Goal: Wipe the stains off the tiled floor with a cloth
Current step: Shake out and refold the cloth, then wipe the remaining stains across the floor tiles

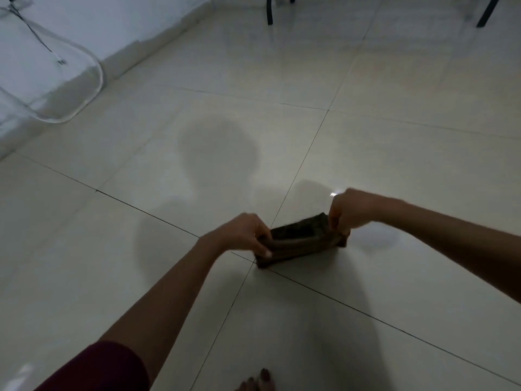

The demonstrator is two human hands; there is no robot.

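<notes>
A dark brown folded cloth (300, 240) lies on the glossy cream tiled floor (253, 80), right where several tile joints meet. My left hand (245, 232) pinches the cloth's left end. My right hand (348, 211) grips its right end, fingers curled down over the edge. The cloth is stretched between both hands and touches the floor. A faint greyish wet patch (377, 238) shows just right of the cloth. No distinct stain is visible in the dim light.
A clear plastic chair (56, 88) stands at the far left by the white wall (112, 18). Two dark furniture legs (269, 12) rise at the top edge. My bare toes (258, 382) show at the bottom. My head's shadow falls on the tile ahead.
</notes>
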